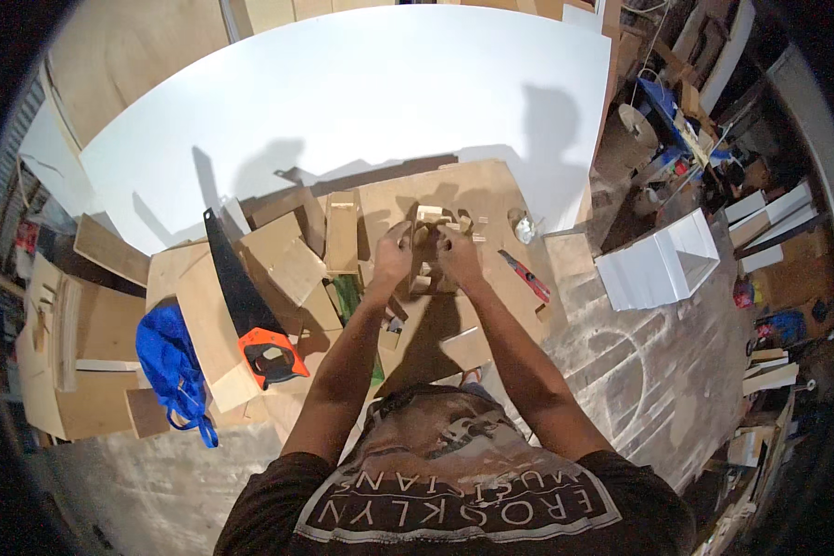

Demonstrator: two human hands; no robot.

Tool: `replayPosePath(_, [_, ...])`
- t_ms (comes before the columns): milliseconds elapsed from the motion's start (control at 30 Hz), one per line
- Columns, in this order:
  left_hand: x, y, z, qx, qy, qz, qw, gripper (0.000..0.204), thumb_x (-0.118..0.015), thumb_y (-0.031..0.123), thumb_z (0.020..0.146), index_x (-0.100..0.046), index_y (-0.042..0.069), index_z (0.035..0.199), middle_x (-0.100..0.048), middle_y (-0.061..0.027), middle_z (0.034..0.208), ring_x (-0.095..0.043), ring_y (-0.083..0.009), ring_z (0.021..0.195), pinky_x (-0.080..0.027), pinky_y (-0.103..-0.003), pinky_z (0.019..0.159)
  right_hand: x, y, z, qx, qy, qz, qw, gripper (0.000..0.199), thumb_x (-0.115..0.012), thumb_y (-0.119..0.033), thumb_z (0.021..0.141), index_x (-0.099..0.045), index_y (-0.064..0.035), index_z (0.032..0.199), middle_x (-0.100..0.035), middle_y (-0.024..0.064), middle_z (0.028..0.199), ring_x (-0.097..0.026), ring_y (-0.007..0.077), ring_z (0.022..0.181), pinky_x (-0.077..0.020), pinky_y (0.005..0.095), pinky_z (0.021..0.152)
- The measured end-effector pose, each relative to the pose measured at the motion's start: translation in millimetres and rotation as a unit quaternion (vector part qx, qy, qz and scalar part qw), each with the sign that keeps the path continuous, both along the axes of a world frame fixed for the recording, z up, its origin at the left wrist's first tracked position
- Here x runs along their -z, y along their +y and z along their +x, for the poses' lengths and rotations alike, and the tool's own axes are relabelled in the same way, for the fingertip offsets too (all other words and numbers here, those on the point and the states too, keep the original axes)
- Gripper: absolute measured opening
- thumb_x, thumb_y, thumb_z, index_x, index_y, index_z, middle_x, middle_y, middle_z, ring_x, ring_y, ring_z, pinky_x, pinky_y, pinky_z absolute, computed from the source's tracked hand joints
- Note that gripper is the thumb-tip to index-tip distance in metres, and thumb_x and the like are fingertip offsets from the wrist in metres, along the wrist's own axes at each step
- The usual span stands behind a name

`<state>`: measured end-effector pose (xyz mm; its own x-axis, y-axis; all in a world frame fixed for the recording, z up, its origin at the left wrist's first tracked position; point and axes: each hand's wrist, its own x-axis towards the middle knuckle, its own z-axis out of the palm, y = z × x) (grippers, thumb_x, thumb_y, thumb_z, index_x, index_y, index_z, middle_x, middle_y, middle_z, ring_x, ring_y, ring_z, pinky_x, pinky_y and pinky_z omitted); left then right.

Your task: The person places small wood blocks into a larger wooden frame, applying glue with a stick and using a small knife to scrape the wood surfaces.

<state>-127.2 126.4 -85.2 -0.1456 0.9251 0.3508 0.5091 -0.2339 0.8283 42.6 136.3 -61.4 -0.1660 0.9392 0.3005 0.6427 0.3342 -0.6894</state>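
Note:
Over the wooden work surface [491, 185], my left hand [394, 254] and my right hand [458, 256] come close together, fingers bent inward. Between them is a small wooden piece [429, 213] with a pale block-like top; both hands grip its sides. Shadow and fingers cover much of it, so its full shape is unclear. Red-and-black pliers [526, 278] lie right of my right hand. A narrow wooden box-shaped piece [342, 233] stands left of my left hand. Small pale wooden bits [479, 228] are scattered just beyond my right hand.
A handsaw [241, 287] with an orange-and-black handle rests on boards at the left, beside a blue bag [170, 361]. A large white panel [371, 93] spans the far side. A crumpled clear item [524, 228] sits near the right corner; a white box-like piece [653, 269] is farther right.

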Motion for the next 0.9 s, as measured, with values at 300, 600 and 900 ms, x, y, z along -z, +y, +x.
replayPosePath(300, [6.4,13.6,12.8,0.011,-0.035,-0.076,0.996,0.042,-0.048,-0.006,0.083,-0.063,-0.003,0.122,-0.067,-0.0272,0.114,-0.065,-0.0408,0.106,-0.052,-0.04,0.092,-3.6,13.5,-26.7,0.033,-0.079,-0.148,0.985,0.038,-0.052,-0.017,0.093,-0.061,-0.0031,0.127,-0.068,0.0276,0.108,-0.066,0.0429,0.101,-0.0516,0.0479,0.091])
replayPosePath(600, [5.0,16.5,19.2,0.034,-0.064,-0.01,0.997,0.048,-0.045,-0.009,0.083,-0.06,-0.002,0.128,-0.063,-0.0282,0.123,-0.062,-0.0428,0.114,-0.05,-0.041,0.098,2.5,20.9,-28.0,0.033,-0.062,-0.206,0.976,0.042,-0.05,-0.019,0.093,-0.057,-0.0095,0.133,-0.067,0.0274,0.11,-0.065,0.044,0.102,-0.0506,0.0498,0.09])
replayPosePath(900, [12.2,19.7,21.5,0.031,-0.087,-0.042,0.995,0.041,-0.054,-0.001,0.083,-0.062,-0.002,0.123,-0.065,-0.0259,0.119,-0.066,-0.0362,0.111,-0.052,-0.04,0.095,1.5,21.7,-31.3,0.032,-0.075,-0.2,0.976,0.046,-0.052,-0.014,0.089,-0.057,-0.0129,0.134,-0.067,0.0276,0.108,-0.065,0.0443,0.102,-0.0514,0.0503,0.089])
